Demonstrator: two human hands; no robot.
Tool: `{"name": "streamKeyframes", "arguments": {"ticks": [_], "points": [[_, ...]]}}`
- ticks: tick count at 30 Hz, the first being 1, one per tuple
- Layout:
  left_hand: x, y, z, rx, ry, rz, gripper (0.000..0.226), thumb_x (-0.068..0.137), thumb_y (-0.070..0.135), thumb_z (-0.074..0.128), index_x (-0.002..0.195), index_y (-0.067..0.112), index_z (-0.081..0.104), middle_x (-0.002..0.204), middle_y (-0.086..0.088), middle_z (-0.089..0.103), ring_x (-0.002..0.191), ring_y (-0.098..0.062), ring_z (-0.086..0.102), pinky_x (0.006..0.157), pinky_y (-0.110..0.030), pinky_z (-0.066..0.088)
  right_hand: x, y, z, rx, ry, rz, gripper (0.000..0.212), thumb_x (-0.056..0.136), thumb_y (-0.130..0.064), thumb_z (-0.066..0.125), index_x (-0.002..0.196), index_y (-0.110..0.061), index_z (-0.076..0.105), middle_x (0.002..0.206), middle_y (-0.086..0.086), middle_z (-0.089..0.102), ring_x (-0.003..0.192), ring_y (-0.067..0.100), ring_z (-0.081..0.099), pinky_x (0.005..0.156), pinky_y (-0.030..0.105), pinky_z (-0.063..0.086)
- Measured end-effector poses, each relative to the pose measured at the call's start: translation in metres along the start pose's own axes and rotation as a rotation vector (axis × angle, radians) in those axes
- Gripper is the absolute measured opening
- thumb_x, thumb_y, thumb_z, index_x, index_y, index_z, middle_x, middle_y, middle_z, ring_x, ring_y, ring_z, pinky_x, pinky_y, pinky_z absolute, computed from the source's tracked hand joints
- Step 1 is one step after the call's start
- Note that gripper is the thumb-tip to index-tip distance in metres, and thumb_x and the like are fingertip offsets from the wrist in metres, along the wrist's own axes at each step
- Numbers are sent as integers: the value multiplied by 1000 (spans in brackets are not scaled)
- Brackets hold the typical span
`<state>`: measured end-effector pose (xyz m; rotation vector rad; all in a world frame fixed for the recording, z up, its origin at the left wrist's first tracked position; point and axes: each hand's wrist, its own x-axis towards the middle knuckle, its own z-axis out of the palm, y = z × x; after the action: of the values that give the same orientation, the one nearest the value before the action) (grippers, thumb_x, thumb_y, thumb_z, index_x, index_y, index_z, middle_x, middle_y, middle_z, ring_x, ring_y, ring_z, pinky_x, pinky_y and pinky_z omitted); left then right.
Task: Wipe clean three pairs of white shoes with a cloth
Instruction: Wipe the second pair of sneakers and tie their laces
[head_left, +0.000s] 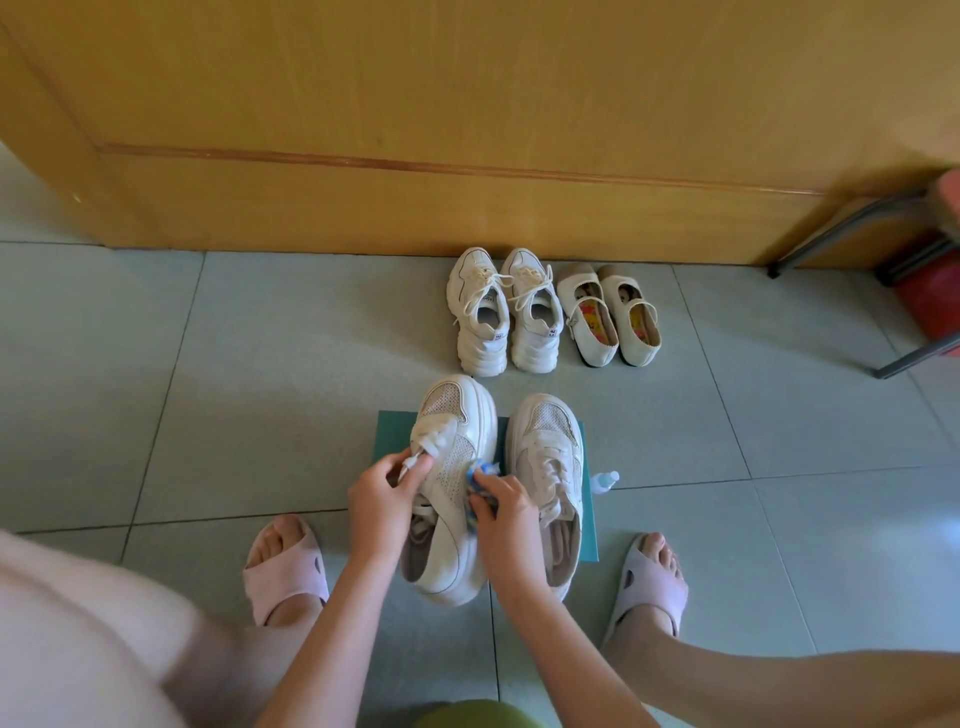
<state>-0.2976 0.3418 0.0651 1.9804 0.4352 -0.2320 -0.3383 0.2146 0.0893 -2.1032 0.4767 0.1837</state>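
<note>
The work is done on the near pair, which is set on a green mat (389, 431), most likely so that dirt and drips are caught there and not on the floor (208, 364). The shoe (452, 402) being cleaned is tilted a little toward its partner (545, 431), so that its perforated side is turned up to the cloth. The left hand (387, 493) is closed in a pinch on the lace (415, 460) near the tongue; by this grip, it seems, the shoe is steadied and the lace is pulled out of the way. The right hand (501, 506) is curled tightly around the blue cloth (480, 470), which is pressed against the side of the shoe between the two shoes. A small bottle (607, 480) is laid just beside the mat on the right, within easy reach; what it contains cannot be told. The sneakers (535, 322) and the flats (587, 332) are lined up side by side near the door (467, 104), apart from the mat, probably to separate them from the pair in hand. Whether they are already wiped cannot be judged from here.
</note>
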Motion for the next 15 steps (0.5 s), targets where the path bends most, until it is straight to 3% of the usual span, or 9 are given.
{"name": "streamKeyframes", "arguments": {"ticks": [3, 11, 15], "points": [[-1, -1, -2, -9, 13, 0, 29, 85, 38, 64, 95, 12, 69, 77, -2, 68, 72, -14, 61, 55, -24, 39, -18, 4, 3, -25, -21, 3, 32, 93, -7, 53, 124, -12, 59, 102, -6, 54, 93, 6, 53, 77, 0, 40], [-3, 1, -2, 5, -19, 18, 31, 84, 41, 64, 96, 13, 70, 79, -2, 69, 73, -15, 63, 53, -22, 40, -58, 20, 3, -68, -67, 52, 28, 91, -7, 56, 117, -12, 63, 93, -11, 50, 90, 7, 54, 85, 17, 49], [-3, 2, -3, -1, -23, 8, 30, 85, 41, 64, 96, 14, 69, 80, -2, 69, 74, -15, 64, 55, -23, 43, -77, 18, -6, 40, -191, 131, 18, 88, -9, 61, 104, -15, 67, 91, -8, 59, 79, 8, 62, 68, 17, 54]]}}
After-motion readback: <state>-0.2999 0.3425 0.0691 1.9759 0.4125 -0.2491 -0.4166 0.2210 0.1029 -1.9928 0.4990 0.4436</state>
